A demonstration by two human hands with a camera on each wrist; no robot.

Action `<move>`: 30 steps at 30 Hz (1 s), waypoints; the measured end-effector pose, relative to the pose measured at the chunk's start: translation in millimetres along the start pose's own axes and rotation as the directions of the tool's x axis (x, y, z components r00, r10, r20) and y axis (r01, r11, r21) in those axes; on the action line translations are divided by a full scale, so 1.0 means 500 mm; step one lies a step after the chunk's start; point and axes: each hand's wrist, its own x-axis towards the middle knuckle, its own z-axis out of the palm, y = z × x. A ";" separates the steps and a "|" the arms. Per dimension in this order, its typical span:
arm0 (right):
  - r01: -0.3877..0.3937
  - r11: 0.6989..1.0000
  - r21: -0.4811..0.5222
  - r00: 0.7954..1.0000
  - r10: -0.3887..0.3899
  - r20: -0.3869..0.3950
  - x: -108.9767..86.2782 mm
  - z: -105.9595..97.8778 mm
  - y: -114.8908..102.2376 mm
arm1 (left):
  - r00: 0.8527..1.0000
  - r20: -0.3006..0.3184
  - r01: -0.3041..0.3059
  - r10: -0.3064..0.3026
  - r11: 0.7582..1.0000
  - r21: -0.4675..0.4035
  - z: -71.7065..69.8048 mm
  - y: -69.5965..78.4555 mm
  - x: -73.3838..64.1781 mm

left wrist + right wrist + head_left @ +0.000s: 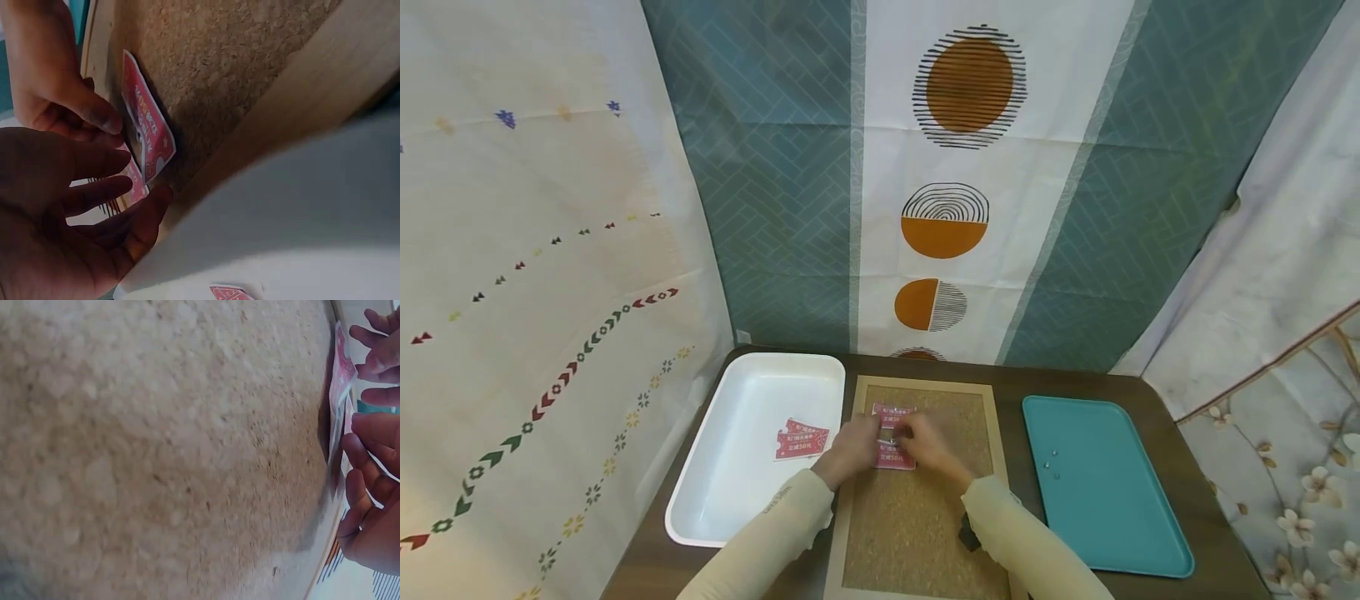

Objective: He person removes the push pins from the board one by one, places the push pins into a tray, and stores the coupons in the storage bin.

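Two red printed coupons lie one above the other on the cork board: the upper coupon [891, 414] and the lower coupon [895, 456]. My left hand [855, 450] is at their left edge; in the left wrist view its fingers are loosely bent, fingertips right at the corner of the near coupon [150, 134]. My right hand [928, 446], blurred in the head view, reaches in from the right with bent fingers, thumb and forefinger close over the coupons' meeting edges. A small shiny spot shows between the hands. Whether the right fingers pinch something tiny, I cannot tell.
The wood-framed cork board [925, 533] lies on a dark table. Left of it stands a white tray [722, 467] with red coupons [801, 444] inside. To the right is a teal tray [1120, 500] with several small shiny pieces [1055, 453]. Patterned curtains hang behind.
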 end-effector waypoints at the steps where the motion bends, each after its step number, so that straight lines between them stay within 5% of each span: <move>1: -0.011 1.000 0.010 1.000 0.011 0.005 0.001 0.005 0.000 | 1.000 0.002 -0.004 0.004 1.000 0.018 0.005 -0.001 -0.001; 30: -0.107 0.993 0.043 0.992 0.104 0.070 0.031 0.029 -0.002 | 0.999 0.015 -0.033 0.032 0.998 0.055 0.025 0.010 0.002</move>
